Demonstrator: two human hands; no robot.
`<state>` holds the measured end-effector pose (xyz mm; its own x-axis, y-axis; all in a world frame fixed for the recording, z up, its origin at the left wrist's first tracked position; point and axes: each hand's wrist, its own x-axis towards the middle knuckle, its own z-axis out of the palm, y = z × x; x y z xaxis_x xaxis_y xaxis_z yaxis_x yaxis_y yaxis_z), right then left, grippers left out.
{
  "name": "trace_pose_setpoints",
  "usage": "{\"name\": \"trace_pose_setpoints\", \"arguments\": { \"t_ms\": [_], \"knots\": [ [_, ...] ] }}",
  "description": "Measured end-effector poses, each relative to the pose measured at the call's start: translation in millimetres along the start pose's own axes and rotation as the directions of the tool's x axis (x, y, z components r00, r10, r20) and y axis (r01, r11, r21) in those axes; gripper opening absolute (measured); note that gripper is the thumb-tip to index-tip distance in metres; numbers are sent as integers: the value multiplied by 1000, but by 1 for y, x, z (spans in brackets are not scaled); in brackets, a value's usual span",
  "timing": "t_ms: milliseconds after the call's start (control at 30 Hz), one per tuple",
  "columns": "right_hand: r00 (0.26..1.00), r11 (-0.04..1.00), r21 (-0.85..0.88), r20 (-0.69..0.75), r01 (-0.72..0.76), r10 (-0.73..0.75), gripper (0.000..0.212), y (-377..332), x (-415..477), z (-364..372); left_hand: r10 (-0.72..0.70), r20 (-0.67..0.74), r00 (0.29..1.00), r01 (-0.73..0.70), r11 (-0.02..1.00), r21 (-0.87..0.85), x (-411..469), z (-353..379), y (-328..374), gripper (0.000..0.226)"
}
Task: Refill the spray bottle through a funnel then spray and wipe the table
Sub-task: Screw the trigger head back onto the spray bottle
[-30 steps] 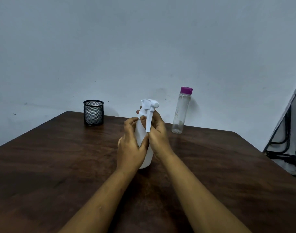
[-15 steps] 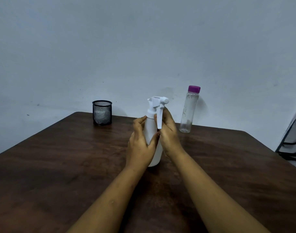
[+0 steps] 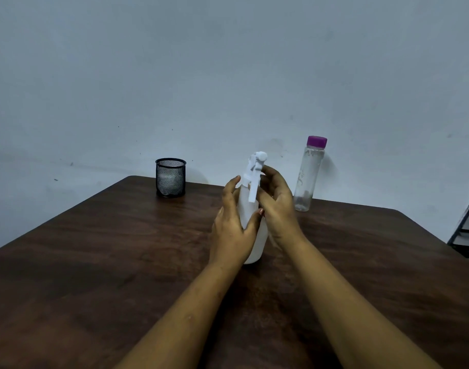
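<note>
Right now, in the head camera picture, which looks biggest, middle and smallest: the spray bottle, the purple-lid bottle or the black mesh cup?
Biggest: spray bottle, though it stands nearest the camera, so its real lead is unsure.
Middle: purple-lid bottle.
Smallest: black mesh cup.

The spray bottle (image 3: 248, 209) is plain white all over, trigger head included. At its ten o'clock the mesh cup (image 3: 170, 178) is black, a fine see-through grid with something pale showing inside. At two o'clock the clear bottle (image 3: 306, 179) is colourless with a magenta cap (image 3: 317, 141). The table (image 3: 95, 262) is dark brown with streaky wood grain. The wall (image 3: 228, 62) is pale grey-blue, flecked with small dark specks.
</note>
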<state>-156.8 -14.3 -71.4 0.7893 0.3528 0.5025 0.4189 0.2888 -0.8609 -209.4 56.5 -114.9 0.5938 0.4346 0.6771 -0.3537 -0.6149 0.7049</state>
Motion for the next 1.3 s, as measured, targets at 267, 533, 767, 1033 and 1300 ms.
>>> {"name": "trace_pose_setpoints", "arguments": {
  "t_ms": [267,533,767,1033,1300],
  "knots": [
    [998,994,-105,-57,-19,13,27,2,5,7,-28,21,999,28,999,-14,2,2,-4,64],
    [1000,1000,-17,9,11,-11,24,3,1,2,-51,28,998,51,998,-21,3,2,-5,54],
    [996,993,-117,-83,3,-13,37,2,8,11,-51,41,998,53,998,-34,2,1,-1,61],
    [994,1000,-16,106,-19,21,32,2,4,-3,-59,43,997,62,996,-70,6,0,-5,52],
    [997,998,52,-68,-39,43,42,7,8,-2,-50,56,997,54,996,-71,7,-1,-4,54]
  ]
}}
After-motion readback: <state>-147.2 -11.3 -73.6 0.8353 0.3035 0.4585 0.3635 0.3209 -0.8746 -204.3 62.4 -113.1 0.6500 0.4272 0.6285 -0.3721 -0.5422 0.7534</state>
